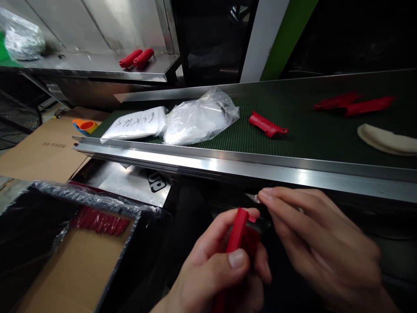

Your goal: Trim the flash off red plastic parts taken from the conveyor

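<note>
Green belt [237, 135] lies beyond; the left hand [208, 271] grips a half-hidden red piece [237, 232], the right hand [319, 234] pinches an unclear sliver [253, 198].

Smooth plastic red part [237, 232]; ribbed belt [302, 141], perhaps rubber; shiny metal rail [211, 163]; glossy clear plastic bag [198, 121].

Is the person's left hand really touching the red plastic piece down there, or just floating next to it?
Touching. The head view shows the left hand gripping the red plastic piece, its thumb lying against it.
</note>
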Available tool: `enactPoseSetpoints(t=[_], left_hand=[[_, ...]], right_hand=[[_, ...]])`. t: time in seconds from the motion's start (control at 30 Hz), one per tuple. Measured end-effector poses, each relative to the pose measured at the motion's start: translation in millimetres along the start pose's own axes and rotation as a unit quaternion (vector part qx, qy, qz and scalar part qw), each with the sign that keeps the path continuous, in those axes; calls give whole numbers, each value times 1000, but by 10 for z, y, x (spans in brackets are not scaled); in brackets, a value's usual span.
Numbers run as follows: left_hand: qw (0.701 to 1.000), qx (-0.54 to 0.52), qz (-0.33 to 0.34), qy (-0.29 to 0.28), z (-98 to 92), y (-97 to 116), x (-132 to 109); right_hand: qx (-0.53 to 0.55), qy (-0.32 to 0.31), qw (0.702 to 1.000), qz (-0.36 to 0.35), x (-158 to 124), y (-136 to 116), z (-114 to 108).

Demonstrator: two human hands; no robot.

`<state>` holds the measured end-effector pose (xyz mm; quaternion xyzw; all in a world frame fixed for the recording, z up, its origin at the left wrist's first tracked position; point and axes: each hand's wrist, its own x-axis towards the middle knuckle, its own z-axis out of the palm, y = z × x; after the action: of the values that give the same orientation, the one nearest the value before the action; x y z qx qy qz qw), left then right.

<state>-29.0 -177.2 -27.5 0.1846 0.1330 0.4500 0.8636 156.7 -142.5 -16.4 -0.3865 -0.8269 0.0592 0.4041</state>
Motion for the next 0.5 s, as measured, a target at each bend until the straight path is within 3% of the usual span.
enactPoseSetpoints(t=[0.3, 0.5], left_hand=[[999, -44, -15, 14, -79, -78, 83], [998, -38, -27, 38, 37, -25, 81]], right_hand=[[-33, -43, 998, -35, -47, 24, -28], [-62, -49, 995, -58, -36, 66, 9]])
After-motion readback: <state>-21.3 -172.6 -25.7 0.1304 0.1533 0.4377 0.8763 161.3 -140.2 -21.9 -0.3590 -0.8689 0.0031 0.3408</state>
